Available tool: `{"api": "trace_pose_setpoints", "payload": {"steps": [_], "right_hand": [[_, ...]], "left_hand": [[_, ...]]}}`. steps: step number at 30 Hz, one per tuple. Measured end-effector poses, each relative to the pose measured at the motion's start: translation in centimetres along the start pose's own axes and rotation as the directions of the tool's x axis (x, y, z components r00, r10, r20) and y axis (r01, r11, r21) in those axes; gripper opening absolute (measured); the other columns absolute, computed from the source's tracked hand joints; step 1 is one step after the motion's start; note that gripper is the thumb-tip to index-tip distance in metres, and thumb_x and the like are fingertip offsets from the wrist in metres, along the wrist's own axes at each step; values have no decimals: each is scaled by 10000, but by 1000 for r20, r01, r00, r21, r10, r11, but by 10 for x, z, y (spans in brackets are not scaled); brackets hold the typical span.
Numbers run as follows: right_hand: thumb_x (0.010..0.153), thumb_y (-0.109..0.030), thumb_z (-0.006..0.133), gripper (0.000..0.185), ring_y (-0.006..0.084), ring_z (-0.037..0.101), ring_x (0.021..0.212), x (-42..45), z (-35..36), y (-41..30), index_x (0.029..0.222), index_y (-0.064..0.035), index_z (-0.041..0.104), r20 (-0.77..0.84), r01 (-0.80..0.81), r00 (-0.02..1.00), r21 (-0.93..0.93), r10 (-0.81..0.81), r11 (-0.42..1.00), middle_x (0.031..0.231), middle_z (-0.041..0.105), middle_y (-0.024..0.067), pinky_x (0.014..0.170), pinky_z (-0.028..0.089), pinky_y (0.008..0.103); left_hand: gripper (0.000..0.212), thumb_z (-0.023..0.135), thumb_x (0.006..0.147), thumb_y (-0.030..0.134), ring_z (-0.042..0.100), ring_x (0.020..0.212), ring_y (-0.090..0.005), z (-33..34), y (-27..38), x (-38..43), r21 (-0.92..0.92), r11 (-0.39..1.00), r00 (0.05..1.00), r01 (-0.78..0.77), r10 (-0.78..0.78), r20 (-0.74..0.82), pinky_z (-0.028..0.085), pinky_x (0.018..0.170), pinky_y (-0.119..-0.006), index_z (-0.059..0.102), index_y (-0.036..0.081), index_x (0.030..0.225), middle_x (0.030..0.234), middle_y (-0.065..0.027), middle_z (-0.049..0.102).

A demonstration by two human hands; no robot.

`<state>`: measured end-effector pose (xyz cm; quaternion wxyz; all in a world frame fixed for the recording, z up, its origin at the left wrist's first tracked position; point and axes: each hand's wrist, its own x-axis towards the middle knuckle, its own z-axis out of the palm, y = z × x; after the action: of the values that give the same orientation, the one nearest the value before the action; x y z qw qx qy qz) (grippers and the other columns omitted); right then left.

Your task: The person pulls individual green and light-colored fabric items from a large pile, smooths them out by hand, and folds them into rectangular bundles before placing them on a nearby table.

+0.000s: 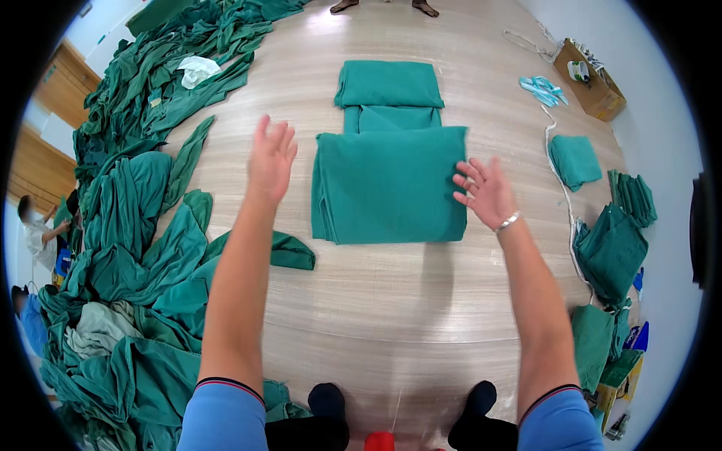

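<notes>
A large folded green cloth lies flat in front of me, its layered edges showing at the left. Beyond it are a partly covered folded green cloth and another folded green bundle. My left hand is raised left of the large cloth, fingers apart, holding nothing. My right hand, with a metal bracelet at the wrist, is at the cloth's right edge, fingers spread and slightly blurred; whether its fingertips touch the cloth I cannot tell.
Loose green cloths are heaped along the left. At the right are a cardboard box, teal-and-white strips, a white cord and folded green cloths. Two people are at the far left; another person's feet show at the top.
</notes>
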<state>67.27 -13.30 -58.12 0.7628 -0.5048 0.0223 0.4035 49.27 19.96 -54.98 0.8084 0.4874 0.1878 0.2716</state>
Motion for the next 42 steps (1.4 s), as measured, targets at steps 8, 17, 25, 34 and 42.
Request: {"api": "trace_pose_setpoints", "payload": {"steps": [8, 17, 25, 34, 42], "right_hand": [[729, -203, 682, 561, 236, 550, 979, 36, -43, 128, 1193, 19, 457, -266, 8, 933, -659, -243, 752, 1091, 565, 157, 872, 422, 329], [717, -129, 656, 338, 270, 587, 790, -136, -69, 123, 1025, -15, 576, -114, -171, 889, -981, 443, 91, 916, 625, 131, 711, 473, 335], [675, -261, 707, 590, 248, 420, 1125, -109, -8, 171, 1189, -121, 454, 304, 294, 953, -916, 7, -274, 1157, 466, 101, 945, 318, 419], [659, -131, 652, 103, 274, 582, 660, -104, 11, 130, 714, -56, 610, 206, 211, 973, -977, 105, -39, 653, 600, 107, 654, 446, 374], [726, -172, 610, 165, 276, 578, 791, -52, -5, 117, 871, -95, 597, 266, 234, 961, -928, -78, -290, 862, 616, 108, 708, 433, 408]], "left_hand": [[603, 637, 786, 204, 497, 1045, -240, -37, -154, -58, 578, 757, 935, 306, -353, -32, 406, 888, -358, 364, -27, 1271, 1173, -159, 502], [246, 592, 751, -15, 564, 736, -135, -61, -94, -237, 600, 388, 518, 700, -853, -53, 475, 653, -266, 594, -3, 997, 881, -52, 612], [224, 610, 732, -31, 581, 738, -127, -83, -97, -307, 703, 389, 618, 595, -781, -90, 482, 682, -269, 619, -17, 955, 820, -64, 634], [192, 617, 725, -4, 568, 737, -168, -73, -49, -325, 960, 261, 849, 101, -525, 53, 459, 655, -289, 632, 10, 916, 777, -90, 613], [190, 668, 703, 111, 514, 589, -153, -96, -111, -282, 823, 496, 948, 278, -281, -151, 416, 548, -300, 501, 21, 713, 640, -75, 535]]}}
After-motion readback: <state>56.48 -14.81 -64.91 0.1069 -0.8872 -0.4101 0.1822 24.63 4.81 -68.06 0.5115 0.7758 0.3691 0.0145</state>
